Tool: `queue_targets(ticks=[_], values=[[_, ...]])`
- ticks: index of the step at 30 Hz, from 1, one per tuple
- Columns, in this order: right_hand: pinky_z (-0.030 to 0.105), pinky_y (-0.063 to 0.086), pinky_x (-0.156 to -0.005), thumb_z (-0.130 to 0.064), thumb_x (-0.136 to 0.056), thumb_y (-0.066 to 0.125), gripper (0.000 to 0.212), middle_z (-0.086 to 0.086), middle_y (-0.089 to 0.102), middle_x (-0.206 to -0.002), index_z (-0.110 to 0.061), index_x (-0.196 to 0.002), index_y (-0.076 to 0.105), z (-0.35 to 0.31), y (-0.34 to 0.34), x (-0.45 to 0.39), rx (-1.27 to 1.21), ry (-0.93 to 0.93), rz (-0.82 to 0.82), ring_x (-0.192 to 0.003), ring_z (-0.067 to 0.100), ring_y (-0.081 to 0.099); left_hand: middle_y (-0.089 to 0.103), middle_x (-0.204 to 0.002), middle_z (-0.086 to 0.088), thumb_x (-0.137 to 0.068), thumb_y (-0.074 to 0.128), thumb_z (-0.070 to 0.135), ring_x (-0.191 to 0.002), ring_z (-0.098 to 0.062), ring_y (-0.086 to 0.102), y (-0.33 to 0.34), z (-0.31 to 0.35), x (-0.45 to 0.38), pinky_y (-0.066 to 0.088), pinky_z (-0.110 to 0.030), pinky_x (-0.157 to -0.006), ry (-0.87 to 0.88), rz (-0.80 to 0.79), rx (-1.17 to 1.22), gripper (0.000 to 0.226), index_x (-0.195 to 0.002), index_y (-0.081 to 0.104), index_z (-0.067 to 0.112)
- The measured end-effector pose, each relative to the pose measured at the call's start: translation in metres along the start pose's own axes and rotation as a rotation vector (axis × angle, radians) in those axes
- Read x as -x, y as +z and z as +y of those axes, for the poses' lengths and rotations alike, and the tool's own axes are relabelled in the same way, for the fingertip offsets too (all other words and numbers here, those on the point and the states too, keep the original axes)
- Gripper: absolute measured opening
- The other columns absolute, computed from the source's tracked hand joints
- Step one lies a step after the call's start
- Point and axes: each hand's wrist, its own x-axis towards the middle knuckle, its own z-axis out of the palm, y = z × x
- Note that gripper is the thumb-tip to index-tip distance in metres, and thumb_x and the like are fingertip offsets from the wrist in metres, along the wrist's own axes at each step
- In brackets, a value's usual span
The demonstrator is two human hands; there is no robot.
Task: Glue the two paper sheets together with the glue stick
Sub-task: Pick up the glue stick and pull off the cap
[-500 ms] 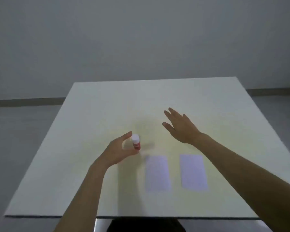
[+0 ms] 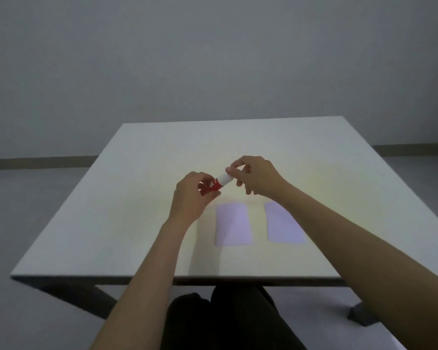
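A glue stick with a red body and a white cap is held tilted above the table, between both hands. My left hand grips its red lower part. My right hand pinches the white cap end with thumb and fingers. Two small pale lilac paper sheets lie flat side by side on the table: the left sheet just below the glue stick, the right sheet partly under my right forearm.
The white table has its near edge just in front of my dark-trousered legs. A plain grey wall and floor lie beyond the far edge.
My left hand has lifted the glue stick off the table and tilted it. My right hand has come in from the open pose and closed on the white cap.
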Motion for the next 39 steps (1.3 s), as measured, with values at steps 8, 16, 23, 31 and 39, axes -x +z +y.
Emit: queue_targets(ticks=[8,16,23,31,39], values=[[0.023,0.039,-0.047,-0.029,-0.088,0.059,0.026,0.002,0.060,-0.058,-0.009,-0.072,0.061,-0.001,0.001,0.001,-0.167,0.060,-0.139,-0.042,0.013,0.048,0.066,-0.088,0.006,-0.068,0.080,0.025,-0.078,-0.017,0.063,-0.006,0.012,0.005,0.053,-0.037,-0.067,0.117,0.034,-0.212,0.023,-0.088,0.069,0.024],[0.021,0.039,-0.044,-0.052,-0.086,0.054,0.044,0.002,0.062,-0.054,-0.011,-0.070,0.061,0.012,-0.007,-0.003,-0.040,0.070,-0.115,-0.033,0.011,0.051,0.063,-0.090,0.010,-0.070,0.077,0.028,-0.075,-0.013,0.059,0.004,0.023,-0.004,0.037,-0.025,-0.058,0.123,0.042,-0.291,0.020,-0.088,0.068,0.027],[0.024,0.045,-0.048,-0.047,-0.082,0.063,0.034,0.002,0.065,-0.072,-0.016,-0.096,0.061,0.020,-0.014,-0.003,-0.109,0.030,-0.167,-0.046,0.012,0.061,0.060,-0.086,0.011,-0.071,0.076,0.031,-0.073,-0.011,0.057,0.007,0.027,-0.009,0.031,-0.020,-0.052,0.120,0.024,-0.347,0.020,-0.088,0.067,0.028],[0.028,0.051,-0.064,-0.015,-0.085,0.063,0.009,0.000,0.066,-0.085,-0.019,-0.092,0.068,0.038,-0.035,-0.007,-0.129,-0.094,0.001,-0.058,0.015,0.067,0.066,-0.091,0.010,-0.071,0.075,0.036,-0.075,-0.010,0.066,0.016,0.027,-0.010,0.044,-0.028,-0.064,0.070,-0.042,-0.261,0.020,-0.086,0.064,0.029],[0.034,0.041,-0.073,-0.014,-0.084,0.062,0.020,0.018,0.066,-0.098,-0.004,-0.101,0.062,0.140,-0.085,-0.004,0.363,0.176,0.343,-0.091,0.035,0.060,0.066,-0.086,0.012,-0.081,0.070,0.018,-0.058,-0.005,0.069,0.015,0.027,-0.004,0.052,-0.015,-0.061,-0.060,-0.012,0.235,0.025,-0.092,0.060,0.037]])
